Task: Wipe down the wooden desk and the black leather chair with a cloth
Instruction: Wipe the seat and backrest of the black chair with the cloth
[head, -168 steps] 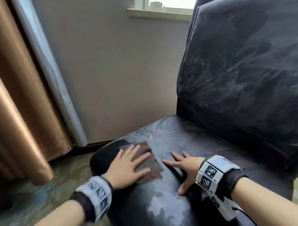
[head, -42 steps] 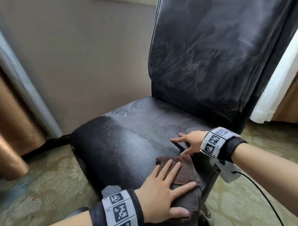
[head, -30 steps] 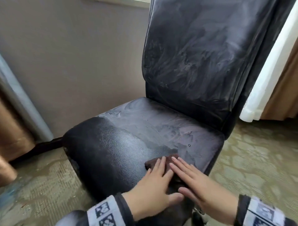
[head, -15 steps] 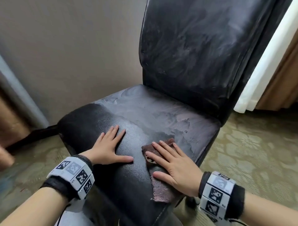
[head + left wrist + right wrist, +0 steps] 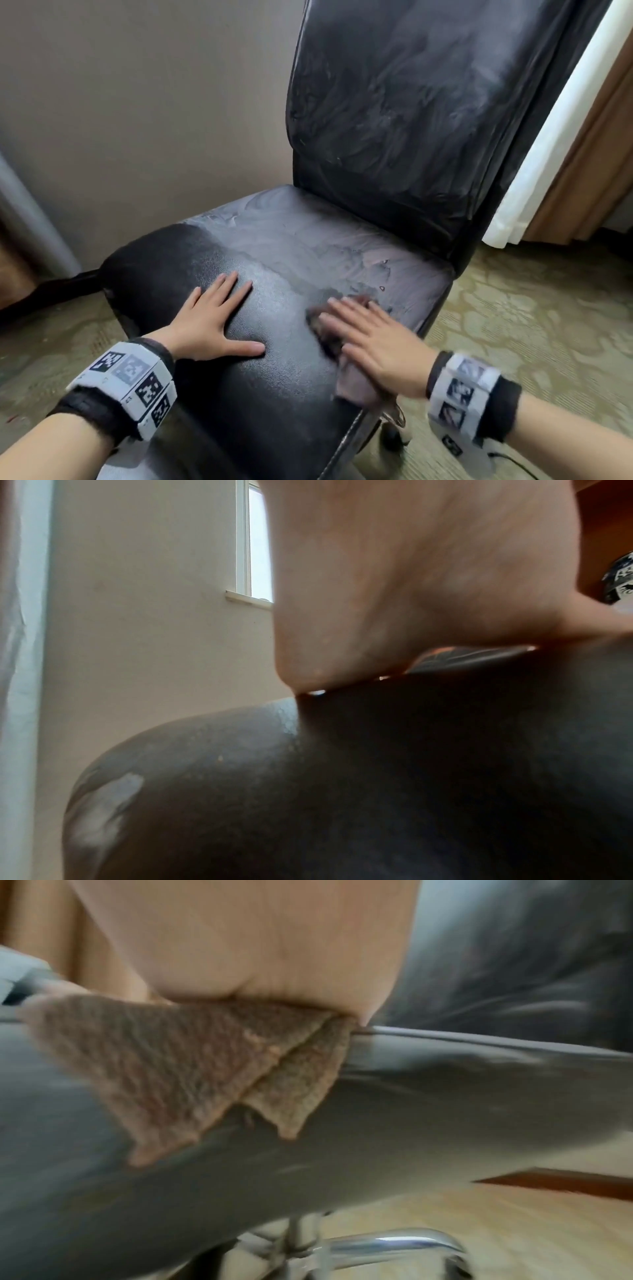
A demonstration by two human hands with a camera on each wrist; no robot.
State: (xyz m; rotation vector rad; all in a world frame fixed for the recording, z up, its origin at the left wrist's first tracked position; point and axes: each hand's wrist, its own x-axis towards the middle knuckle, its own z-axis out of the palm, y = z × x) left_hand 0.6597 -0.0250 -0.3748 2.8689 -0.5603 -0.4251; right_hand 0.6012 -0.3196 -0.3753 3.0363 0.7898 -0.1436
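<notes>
The black leather chair (image 5: pixel 308 246) fills the head view, its seat smeared grey at the back and dark and shiny at the front. My right hand (image 5: pixel 370 339) lies flat with straight fingers on the brown cloth (image 5: pixel 349 380), pressing it to the seat's front right edge. The cloth (image 5: pixel 192 1069) hangs folded over that edge in the right wrist view, under my palm (image 5: pixel 240 939). My left hand (image 5: pixel 212 318) rests flat and spread on the bare seat, a little left of the cloth. In the left wrist view its palm (image 5: pixel 411 574) sits on the seat (image 5: pixel 342 791). No desk is in view.
A beige wall (image 5: pixel 137 102) stands behind the chair on the left. A white curtain (image 5: pixel 548 137) and a brown drape (image 5: pixel 589 171) hang at the right. Patterned carpet (image 5: pixel 531 325) lies around the chair. The chrome chair base (image 5: pixel 387 1242) shows under the seat.
The cloth passed from my left hand to my right hand about a second ago. Since half a second ago my right hand has slid it slightly; my left hand stays flat on the seat.
</notes>
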